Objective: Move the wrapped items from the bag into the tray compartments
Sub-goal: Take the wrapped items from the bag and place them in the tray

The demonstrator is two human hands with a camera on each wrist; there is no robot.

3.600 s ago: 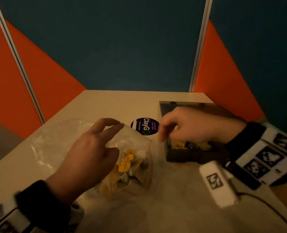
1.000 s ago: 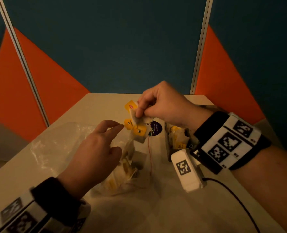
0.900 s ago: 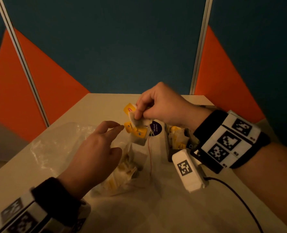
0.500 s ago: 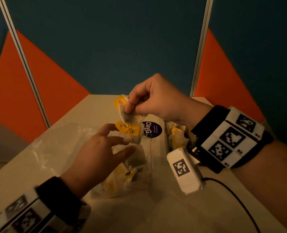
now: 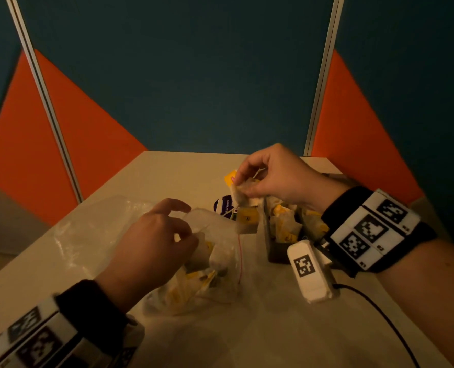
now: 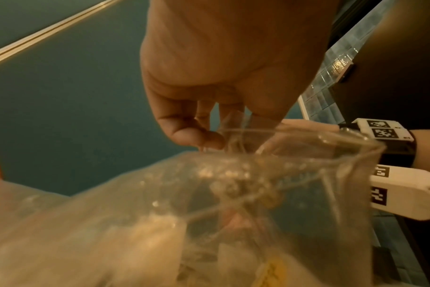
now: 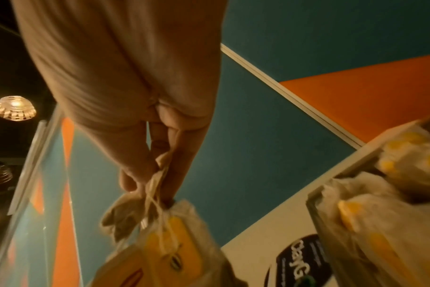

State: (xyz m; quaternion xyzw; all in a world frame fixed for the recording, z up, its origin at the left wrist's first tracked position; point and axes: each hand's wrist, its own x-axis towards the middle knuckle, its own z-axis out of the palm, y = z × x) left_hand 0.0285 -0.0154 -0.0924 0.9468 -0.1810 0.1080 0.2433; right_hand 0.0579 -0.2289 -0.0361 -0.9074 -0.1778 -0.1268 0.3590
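A clear plastic bag (image 5: 220, 251) lies on the table with several paper-wrapped, yellow-tagged tea bags inside. My left hand (image 5: 187, 225) pinches the bag's upper rim (image 6: 295, 136), thumb against fingers (image 6: 199, 136), and holds the mouth up. My right hand (image 5: 240, 185) is raised above the table between bag and tray. It pinches a small cluster of tea bags (image 5: 247, 219) that hang by paper and strings (image 7: 165, 242) under the fingers (image 7: 160, 174). The dark tray (image 5: 273, 251) stands right of the bag, and its near compartments hold wrapped tea bags (image 5: 284, 227).
A round dark purple sticker (image 5: 224, 205) lies on the table behind the bag, next to the tray's left wall (image 7: 317, 213). A black cable (image 5: 380, 317) runs from my right wrist device across the near right of the table. Teal and orange partition walls enclose the far edge.
My right hand has pulled tea bags out of the bag, raised them and carried them right toward the tray. My left hand's fingers have closed on the bag's rim.
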